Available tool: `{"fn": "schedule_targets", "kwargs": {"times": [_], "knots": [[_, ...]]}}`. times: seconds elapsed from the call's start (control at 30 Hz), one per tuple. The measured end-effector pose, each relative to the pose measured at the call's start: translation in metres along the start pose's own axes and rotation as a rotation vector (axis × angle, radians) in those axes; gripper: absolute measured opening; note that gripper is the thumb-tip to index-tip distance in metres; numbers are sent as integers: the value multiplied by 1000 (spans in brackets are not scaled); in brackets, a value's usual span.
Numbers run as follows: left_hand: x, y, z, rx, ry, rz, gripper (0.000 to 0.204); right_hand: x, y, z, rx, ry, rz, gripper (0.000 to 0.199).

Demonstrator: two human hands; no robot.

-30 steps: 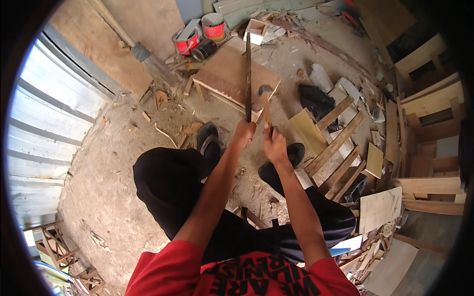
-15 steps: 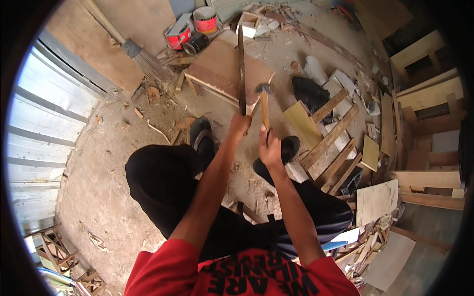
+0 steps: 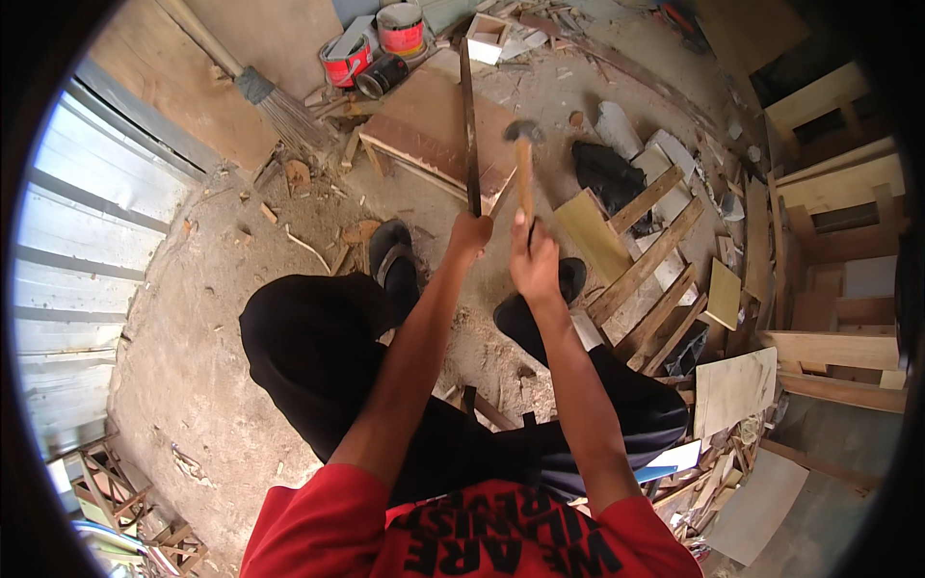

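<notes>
A: What's different from half a second ago?

B: The hammer [image 3: 525, 171]. Its dark head [image 3: 525, 129] has gone farther out, away from the person's body, and the right hand [image 3: 534, 258] has shifted out with it. The left hand [image 3: 470, 235] has barely moved.

A: So what does that mean for the work?

B: My reading is that they're between strokes. The head sits to the right of the strip [image 3: 469, 125], apart from it in this view, so I'd judge no blow is landing now.

A: And the hands themselves?

B: Both closed. The left wraps the near end of the strip; the right grips the lower handle, its thumb up along the wood.

A: Where's the strip exactly?

B: It runs out from the left fist over the counter [image 3: 419, 114], its far end reaching toward the small white box [image 3: 488, 37]. Whether it rests on the top or hangs just above, I can't tell.

A: How does it look?

B: Long, narrow, straight, dark brown with paler streaks. Probably wood. The hammer's handle is lighter, a plain tan.
</notes>
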State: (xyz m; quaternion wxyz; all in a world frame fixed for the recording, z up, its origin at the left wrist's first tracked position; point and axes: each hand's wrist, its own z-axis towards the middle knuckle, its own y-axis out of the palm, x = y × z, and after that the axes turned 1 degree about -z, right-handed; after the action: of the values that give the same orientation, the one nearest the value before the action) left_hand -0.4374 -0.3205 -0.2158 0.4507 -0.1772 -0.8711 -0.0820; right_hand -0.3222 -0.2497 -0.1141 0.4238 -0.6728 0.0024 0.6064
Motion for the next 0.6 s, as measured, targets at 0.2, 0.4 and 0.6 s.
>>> {"fn": "schedule_targets", "kwargs": {"times": [0.2, 0.4, 0.6], "knots": [[10, 12, -7, -76, -35, 96, 18, 76, 25, 6, -77, 81, -241, 51], [2, 5, 6, -36, -29, -43, 20, 76, 16, -61, -57, 235, 34, 51], [-15, 8, -8, -58, 108, -109, 18, 111, 22, -149, -31, 500, 191, 57]]}}
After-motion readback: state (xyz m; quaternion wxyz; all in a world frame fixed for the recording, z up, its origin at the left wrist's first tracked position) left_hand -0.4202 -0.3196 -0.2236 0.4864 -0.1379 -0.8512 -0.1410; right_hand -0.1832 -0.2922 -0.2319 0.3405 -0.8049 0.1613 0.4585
